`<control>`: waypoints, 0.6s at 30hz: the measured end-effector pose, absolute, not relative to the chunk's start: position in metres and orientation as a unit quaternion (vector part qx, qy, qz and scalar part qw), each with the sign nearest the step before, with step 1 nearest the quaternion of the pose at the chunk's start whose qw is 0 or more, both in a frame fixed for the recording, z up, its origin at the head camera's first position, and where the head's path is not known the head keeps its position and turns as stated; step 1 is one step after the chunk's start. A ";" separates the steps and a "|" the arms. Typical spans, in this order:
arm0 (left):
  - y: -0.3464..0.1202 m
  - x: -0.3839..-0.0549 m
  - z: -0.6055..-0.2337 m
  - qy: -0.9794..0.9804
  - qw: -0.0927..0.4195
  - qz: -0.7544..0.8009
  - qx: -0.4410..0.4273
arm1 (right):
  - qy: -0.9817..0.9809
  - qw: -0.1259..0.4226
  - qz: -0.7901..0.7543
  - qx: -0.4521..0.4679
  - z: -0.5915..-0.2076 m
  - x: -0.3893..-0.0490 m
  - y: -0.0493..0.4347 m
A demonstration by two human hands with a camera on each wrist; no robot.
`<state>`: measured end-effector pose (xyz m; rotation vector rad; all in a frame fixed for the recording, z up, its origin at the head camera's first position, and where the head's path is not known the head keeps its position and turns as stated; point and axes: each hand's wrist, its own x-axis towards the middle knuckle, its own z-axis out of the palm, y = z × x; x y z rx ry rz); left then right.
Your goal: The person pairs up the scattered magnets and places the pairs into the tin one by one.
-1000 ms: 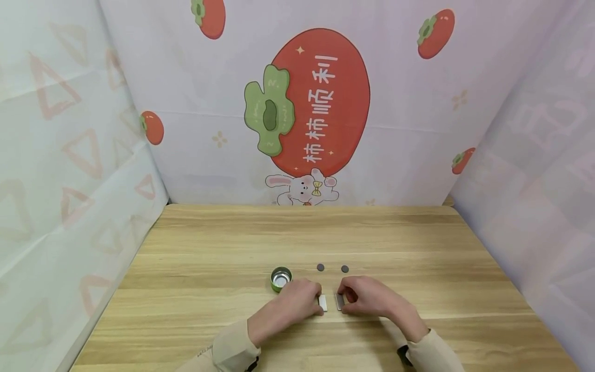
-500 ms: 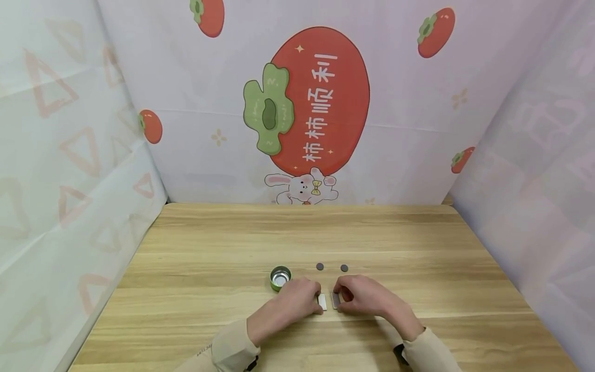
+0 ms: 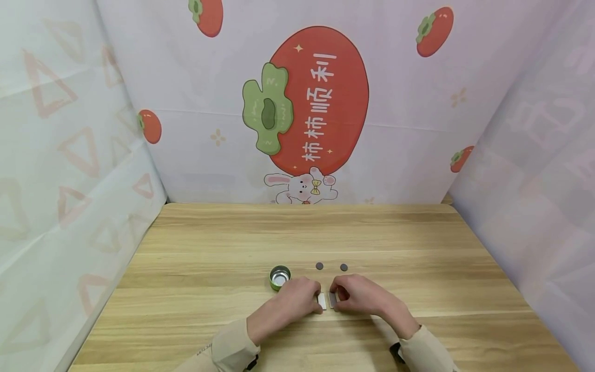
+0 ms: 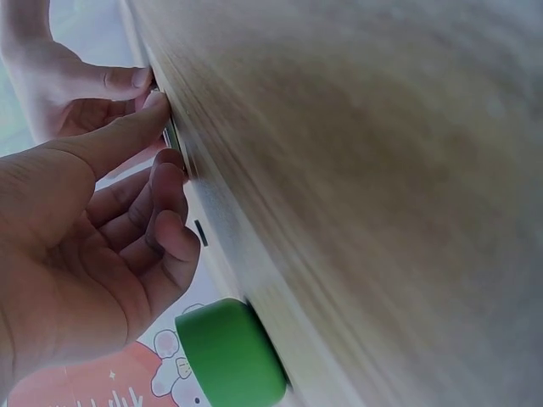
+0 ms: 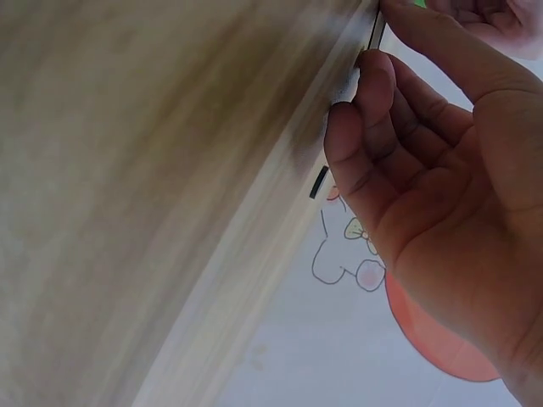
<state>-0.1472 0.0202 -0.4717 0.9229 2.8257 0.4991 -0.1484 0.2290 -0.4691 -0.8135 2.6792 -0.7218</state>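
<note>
In the head view my left hand [image 3: 295,299] pinches a thin white rectangular piece [image 3: 322,301] by its two short ends, flat on the table. My right hand [image 3: 364,295] grips a thin grey rectangular piece [image 3: 332,300] the same way, thumb on the near end and fingers on the far end. The two pieces lie side by side with a narrow gap between their long edges. What they are made of cannot be told. Both wrist views show the pieces only edge-on, largely behind the fingers [image 4: 167,182].
Behind the hands, two small dark round discs, one left [image 3: 319,266] and one right [image 3: 344,267], lie on the wooden table [image 3: 209,289]. A small green tin [image 4: 229,356], open at the top, stands just beyond the left hand. Printed cloth walls [image 3: 195,170] enclose the table.
My right hand has slid leftward with the grey piece, narrowing the gap to the white piece. The left hand has stayed almost in place.
</note>
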 end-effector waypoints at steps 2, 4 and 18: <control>0.021 -0.147 -0.472 0.936 0.065 0.168 0.304 | 0.919 0.125 -0.249 -0.280 -0.469 -0.148 0.229; 0.021 -0.147 -0.471 0.935 0.066 0.169 0.305 | 0.920 0.128 -0.248 -0.276 -0.468 -0.148 0.229; 0.020 -0.147 -0.471 0.937 0.063 0.162 0.304 | 0.924 0.155 -0.255 -0.239 -0.465 -0.147 0.235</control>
